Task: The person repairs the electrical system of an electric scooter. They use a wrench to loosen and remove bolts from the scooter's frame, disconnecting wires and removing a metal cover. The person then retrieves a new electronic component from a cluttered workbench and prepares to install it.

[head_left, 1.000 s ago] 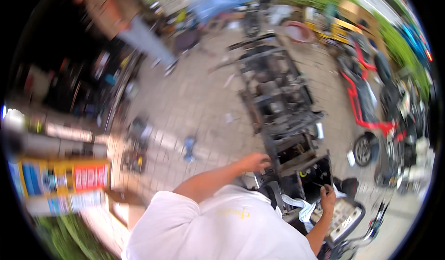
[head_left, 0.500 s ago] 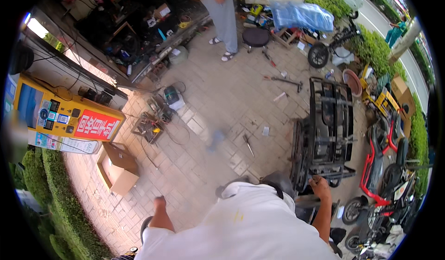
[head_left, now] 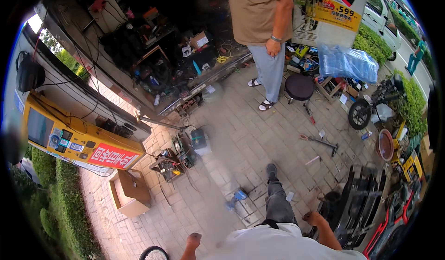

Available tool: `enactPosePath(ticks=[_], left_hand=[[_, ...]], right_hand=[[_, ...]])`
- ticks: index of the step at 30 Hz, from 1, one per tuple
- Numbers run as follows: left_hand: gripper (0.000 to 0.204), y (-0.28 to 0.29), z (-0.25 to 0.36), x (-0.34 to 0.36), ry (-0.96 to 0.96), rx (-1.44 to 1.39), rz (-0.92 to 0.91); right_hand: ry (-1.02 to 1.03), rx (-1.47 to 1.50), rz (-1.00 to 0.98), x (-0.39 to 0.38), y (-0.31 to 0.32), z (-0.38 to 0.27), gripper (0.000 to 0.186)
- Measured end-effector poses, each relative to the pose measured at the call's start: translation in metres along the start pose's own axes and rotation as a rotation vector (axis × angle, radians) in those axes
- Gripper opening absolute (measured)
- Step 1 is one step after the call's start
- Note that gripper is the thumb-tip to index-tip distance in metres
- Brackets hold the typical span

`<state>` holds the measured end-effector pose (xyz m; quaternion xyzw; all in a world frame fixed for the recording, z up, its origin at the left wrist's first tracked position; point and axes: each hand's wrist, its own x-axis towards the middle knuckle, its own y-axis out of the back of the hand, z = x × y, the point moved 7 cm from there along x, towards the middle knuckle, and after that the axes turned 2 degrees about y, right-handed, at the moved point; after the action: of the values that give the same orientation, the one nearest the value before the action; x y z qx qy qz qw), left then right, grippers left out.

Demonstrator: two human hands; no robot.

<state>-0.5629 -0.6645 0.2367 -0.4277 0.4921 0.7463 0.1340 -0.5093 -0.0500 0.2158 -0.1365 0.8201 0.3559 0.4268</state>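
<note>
Low in the view, my left hand (head_left: 194, 239) hangs over the paving with its fingers curled and nothing visible in it. My right hand (head_left: 314, 218) is closed too, held just left of a black metal frame (head_left: 359, 202) with several bars, and seems apart from it. One of my legs (head_left: 278, 199), in dark trousers and a dark shoe, reaches forward between the hands. On the paving left of that foot lies a blue power drill (head_left: 240, 194).
A person (head_left: 262, 19) in sandals stands ahead by a round stool (head_left: 299, 87). A hammer (head_left: 327, 142) lies beyond the frame. To the left are a toolbox (head_left: 168, 165), an open cardboard box (head_left: 130, 193) and a yellow machine (head_left: 83, 139). A red bike frame (head_left: 384, 225) is at right.
My view has tilted up and turned, so the shop and the standing person show more. My right hand has come off the black frame. One leg has stepped forward.
</note>
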Motion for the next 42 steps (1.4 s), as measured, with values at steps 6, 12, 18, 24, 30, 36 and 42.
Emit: enactPosePath(ticks=[6, 12, 18, 24, 30, 36, 42], left_hand=[[0.029, -0.006, 0.12, 0.067, -0.59, 0.515, -0.178], [0.03, 0.081, 0.249, 0.087, -0.126, 0.03, -0.085], [0.028, 0.045, 0.22, 0.209, -0.223, 0.115, -0.257], [0.029, 0.164, 0.283, 0.392, -0.449, 0.293, -0.098], [0.027, 0.471, 0.404, 0.485, -0.503, -0.138, 0.43], [0.017, 0.53, 0.438, 0.565, -0.774, 0.119, 0.599], [0.018, 0.435, 0.433, 0.61, -0.412, -0.061, -0.074]], right_hand=[[0.474, -0.743, 0.107, 0.203, 0.107, -0.015, 0.029], [0.162, -0.011, 0.39, 0.302, 0.337, -0.151, 0.027], [0.367, 0.184, 0.338, 0.419, 0.39, -0.32, 0.021], [0.536, -0.771, 0.355, 0.503, 0.367, -0.377, 0.02], [0.307, -0.601, 0.38, 0.505, 0.423, -0.472, 0.032], [0.365, 0.122, 0.564, 0.473, 0.521, -0.692, 0.03], [0.562, 0.819, 0.135, 0.528, 0.582, -0.842, 0.032]])
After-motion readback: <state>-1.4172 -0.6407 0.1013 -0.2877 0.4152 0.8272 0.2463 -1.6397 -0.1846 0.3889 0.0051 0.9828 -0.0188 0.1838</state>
